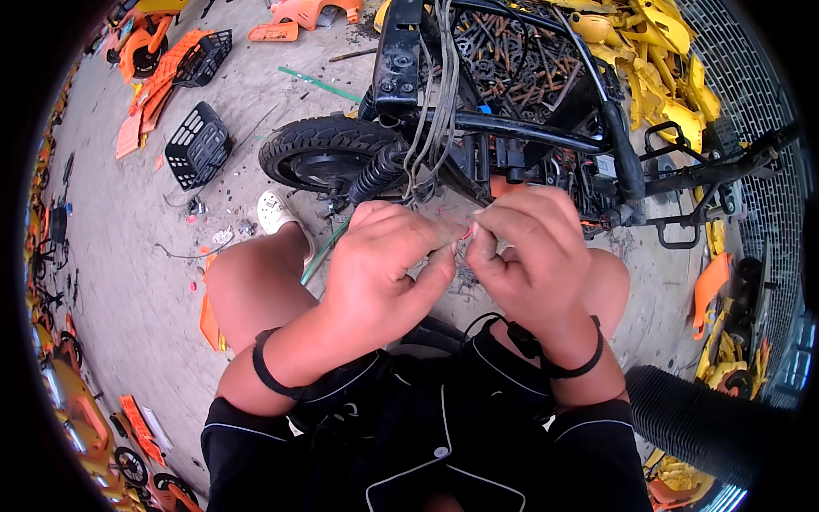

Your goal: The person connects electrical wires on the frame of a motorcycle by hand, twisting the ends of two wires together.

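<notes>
My left hand [384, 256] and my right hand [529, 247] meet in front of me, fingertips almost touching. Both are closed in a pinch. Between them shows a thin red bit [467, 232], too small to name; it sits at the fingertips, and what the fingers hide I cannot see. Just beyond the hands stands a stripped black scooter frame [529, 126] with a wheel [328, 154], a coil spring shock absorber [377, 175] and a bundle of grey cables [439, 102] hanging over it.
Rusty metal parts [503, 64] lie heaped behind the frame. Yellow plastic panels [670, 60] pile up at the far right. Black baskets [198, 145] and orange panels [162, 85] lie on the concrete floor to the left. A black ribbed object [691, 418] is near my right elbow.
</notes>
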Action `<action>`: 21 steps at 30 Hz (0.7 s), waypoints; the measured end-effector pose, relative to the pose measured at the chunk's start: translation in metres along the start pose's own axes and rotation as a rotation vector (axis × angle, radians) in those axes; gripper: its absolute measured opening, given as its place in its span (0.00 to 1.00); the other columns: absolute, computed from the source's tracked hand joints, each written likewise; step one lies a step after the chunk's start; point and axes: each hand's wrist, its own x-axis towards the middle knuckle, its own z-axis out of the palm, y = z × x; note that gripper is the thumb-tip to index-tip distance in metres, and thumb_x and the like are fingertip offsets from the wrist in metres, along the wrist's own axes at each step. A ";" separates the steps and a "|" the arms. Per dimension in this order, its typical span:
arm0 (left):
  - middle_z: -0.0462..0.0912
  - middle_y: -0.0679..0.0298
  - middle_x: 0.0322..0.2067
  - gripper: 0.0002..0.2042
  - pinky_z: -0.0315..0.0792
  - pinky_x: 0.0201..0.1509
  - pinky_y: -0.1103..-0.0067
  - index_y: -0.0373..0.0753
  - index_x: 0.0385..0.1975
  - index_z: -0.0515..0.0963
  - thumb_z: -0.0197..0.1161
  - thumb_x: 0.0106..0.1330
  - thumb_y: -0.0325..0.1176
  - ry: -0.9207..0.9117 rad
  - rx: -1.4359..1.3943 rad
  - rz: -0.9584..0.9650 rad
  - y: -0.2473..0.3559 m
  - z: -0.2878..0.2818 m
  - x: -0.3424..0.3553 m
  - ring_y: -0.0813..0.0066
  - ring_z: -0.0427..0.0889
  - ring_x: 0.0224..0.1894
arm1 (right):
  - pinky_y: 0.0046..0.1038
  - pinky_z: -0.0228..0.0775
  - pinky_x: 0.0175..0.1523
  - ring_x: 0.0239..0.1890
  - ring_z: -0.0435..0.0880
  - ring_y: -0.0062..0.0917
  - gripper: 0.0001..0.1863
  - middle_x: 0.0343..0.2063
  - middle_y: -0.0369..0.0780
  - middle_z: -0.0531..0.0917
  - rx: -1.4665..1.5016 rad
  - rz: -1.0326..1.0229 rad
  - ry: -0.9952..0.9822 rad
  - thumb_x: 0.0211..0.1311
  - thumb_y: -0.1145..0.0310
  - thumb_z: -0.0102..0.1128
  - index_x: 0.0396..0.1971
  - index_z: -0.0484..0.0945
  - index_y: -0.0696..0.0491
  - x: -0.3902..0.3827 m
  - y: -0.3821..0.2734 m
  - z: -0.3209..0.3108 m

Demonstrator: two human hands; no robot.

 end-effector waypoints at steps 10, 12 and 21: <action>0.90 0.61 0.31 0.08 0.77 0.45 0.75 0.33 0.43 0.87 0.67 0.67 0.21 -0.038 -0.257 -0.259 0.003 0.001 0.002 0.73 0.86 0.35 | 0.32 0.78 0.42 0.36 0.83 0.33 0.15 0.37 0.38 0.86 0.065 0.040 -0.113 0.49 0.77 0.77 0.39 0.86 0.54 0.003 0.000 -0.007; 0.90 0.60 0.31 0.08 0.78 0.46 0.75 0.32 0.43 0.87 0.67 0.67 0.21 -0.049 -0.282 -0.307 0.003 0.002 0.002 0.72 0.86 0.35 | 0.33 0.78 0.43 0.37 0.83 0.33 0.15 0.38 0.38 0.86 0.031 0.024 -0.127 0.49 0.76 0.77 0.40 0.86 0.54 0.000 0.000 -0.007; 0.85 0.58 0.24 0.05 0.75 0.38 0.71 0.35 0.36 0.87 0.70 0.61 0.24 0.068 -0.157 -0.154 -0.007 0.013 0.001 0.62 0.84 0.27 | 0.34 0.77 0.44 0.40 0.83 0.34 0.17 0.41 0.39 0.84 -0.041 -0.038 -0.161 0.47 0.75 0.76 0.40 0.85 0.56 -0.003 0.001 -0.006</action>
